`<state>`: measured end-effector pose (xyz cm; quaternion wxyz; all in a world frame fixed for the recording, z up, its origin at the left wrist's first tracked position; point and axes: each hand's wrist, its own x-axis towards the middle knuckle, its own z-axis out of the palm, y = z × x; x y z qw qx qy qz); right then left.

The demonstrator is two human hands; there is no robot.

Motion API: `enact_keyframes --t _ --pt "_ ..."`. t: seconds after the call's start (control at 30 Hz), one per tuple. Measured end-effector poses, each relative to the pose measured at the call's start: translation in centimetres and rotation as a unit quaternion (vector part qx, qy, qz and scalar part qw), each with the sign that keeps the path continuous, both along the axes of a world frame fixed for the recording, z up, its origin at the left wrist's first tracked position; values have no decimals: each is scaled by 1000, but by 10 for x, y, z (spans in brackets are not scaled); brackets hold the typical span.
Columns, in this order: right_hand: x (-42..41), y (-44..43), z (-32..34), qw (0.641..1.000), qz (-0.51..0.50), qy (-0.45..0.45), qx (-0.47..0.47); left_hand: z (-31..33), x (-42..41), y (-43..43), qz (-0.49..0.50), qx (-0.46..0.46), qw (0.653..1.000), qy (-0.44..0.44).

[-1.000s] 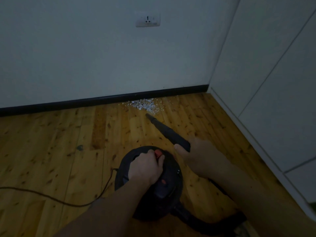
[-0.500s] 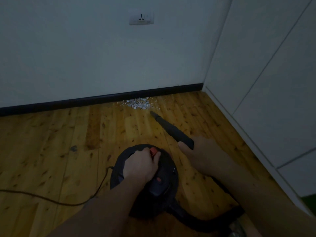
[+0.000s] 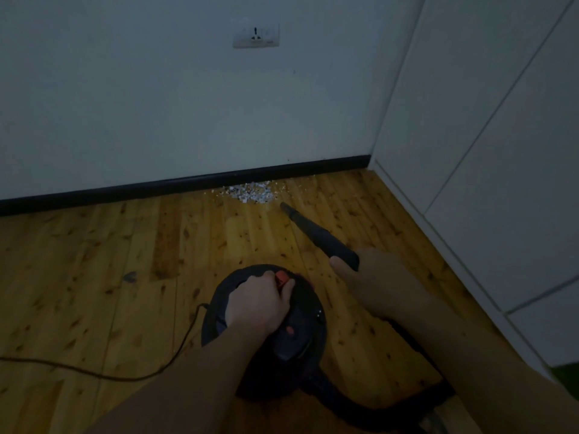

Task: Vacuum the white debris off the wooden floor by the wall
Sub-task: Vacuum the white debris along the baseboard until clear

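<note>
My left hand is clenched around the handle on top of the round black vacuum canister, thumb beside its small orange-red switch. My right hand grips the tapered black plastic nozzle, whose narrow tip points at the floor just short of the debris, not touching it. The scattered white debris lies in a small heap of pale flecks on the yellow knotty wooden floor, right against the black skirting board of the white wall, toward the floor's far right corner. The dim light blurs the flecks; I cannot tell what they are made of. The black hose runs out of the bottom edge. A thin dark cord trails off left.
</note>
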<state>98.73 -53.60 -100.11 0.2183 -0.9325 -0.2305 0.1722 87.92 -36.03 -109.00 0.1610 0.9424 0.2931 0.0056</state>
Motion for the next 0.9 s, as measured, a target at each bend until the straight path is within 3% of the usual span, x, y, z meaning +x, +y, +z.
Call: enact_keyframes --t 0.9 --pt "58 34 1 1000 -29 2 1 1 71 22 -50 53 997 -12"
